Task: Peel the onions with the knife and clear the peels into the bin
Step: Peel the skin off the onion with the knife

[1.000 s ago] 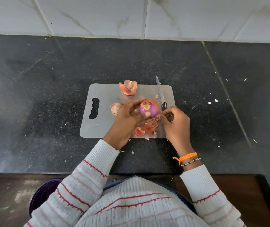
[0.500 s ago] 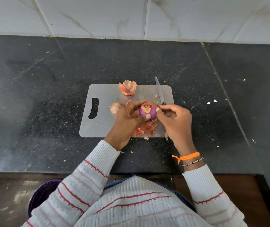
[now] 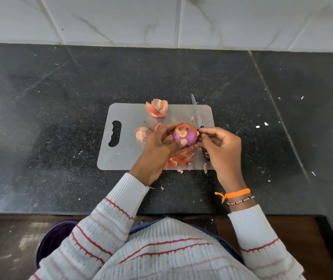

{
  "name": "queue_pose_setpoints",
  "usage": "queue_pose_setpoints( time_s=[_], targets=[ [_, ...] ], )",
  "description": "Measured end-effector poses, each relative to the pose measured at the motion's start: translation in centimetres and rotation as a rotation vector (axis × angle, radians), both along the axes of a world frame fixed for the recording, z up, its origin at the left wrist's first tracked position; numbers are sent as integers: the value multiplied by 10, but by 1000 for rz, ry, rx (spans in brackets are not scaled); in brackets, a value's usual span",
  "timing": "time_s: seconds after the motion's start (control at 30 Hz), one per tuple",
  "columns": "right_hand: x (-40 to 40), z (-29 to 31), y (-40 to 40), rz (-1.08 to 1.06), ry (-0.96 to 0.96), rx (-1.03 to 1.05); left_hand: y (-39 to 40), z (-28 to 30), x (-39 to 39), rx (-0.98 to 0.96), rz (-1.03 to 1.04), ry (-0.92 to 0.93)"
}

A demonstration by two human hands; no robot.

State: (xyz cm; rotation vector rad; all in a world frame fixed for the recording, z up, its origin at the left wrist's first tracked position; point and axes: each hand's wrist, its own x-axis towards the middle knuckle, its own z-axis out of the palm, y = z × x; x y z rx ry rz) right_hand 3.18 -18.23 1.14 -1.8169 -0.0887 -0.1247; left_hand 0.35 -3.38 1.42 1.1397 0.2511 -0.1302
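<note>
My left hand (image 3: 157, 146) grips a purple onion (image 3: 184, 135), partly peeled, just above the grey cutting board (image 3: 125, 154). My right hand (image 3: 222, 148) pinches a strip of orange skin at the onion's right edge. The knife (image 3: 197, 113) lies on the board's right side, blade pointing away, with its dark handle partly under my right hand. A second onion (image 3: 142, 134), still in its pale skin, sits on the board behind my left hand. Loose peels (image 3: 181, 158) lie under the held onion, and a larger curled peel (image 3: 157, 108) rests at the board's far edge.
The board lies on a black stone counter (image 3: 60, 118) with small scraps scattered to the right. A white tiled wall (image 3: 161, 19) runs along the back. A purple bin (image 3: 54, 237) stands on the floor at the lower left, partly hidden by my sleeve.
My right hand has come up from the peel pile to the onion's right side and now pinches its skin. My left hand has turned the onion slightly. The knife has not moved.
</note>
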Motion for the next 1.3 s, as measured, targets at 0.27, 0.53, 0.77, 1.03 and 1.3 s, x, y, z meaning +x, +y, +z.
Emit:
queue_pose_setpoints(
  time_s=[0.27,0.53,0.77,1.03,1.3],
  targets=[
    [-5,-1,8,11,60,-25,-2,0,0,33,18,25],
    [-3,-5,7,-29,7,-148,-1,1,-2,-20,11,58],
    [-2,-10,2,-31,5,-198,5,6,-2,-238,-44,70],
    [-8,7,12,-41,-32,-86,1,8,-3,-222,-15,99],
    [-6,2,12,-42,-124,-143,2,9,-4,-157,-39,105]
  ],
)
